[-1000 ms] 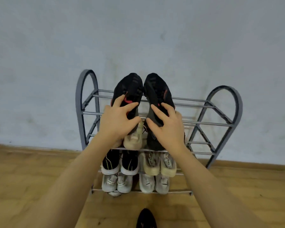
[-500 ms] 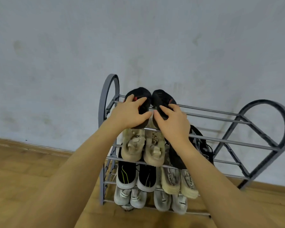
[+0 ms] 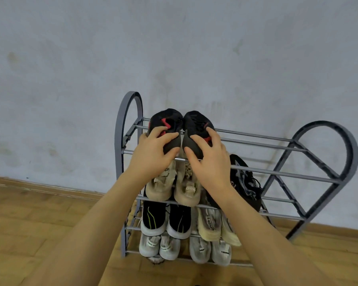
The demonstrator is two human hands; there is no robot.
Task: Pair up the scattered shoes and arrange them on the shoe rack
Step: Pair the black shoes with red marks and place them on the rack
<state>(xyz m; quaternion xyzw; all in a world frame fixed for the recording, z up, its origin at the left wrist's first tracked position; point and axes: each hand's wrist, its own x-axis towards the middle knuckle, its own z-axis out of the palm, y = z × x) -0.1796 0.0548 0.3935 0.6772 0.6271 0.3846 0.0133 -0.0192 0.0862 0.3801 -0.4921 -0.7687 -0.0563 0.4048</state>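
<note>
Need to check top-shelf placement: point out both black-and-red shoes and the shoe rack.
Left black-and-red shoe (image 3: pixel 167 120): head view, on its toe.
Right black-and-red shoe (image 3: pixel 196 121): head view, on its toe.
Shoe rack (image 3: pixel 256 139): head view, top-shelf bar.

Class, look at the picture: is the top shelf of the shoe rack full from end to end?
No: only the black-and-red shoes sit at its left end; the bars beside them are bare.

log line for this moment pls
step: seating black-and-red pair on top tier | left hand: grips left black shoe | right hand: grips right black shoe | shoe rack: lower tiers hold pairs
</note>
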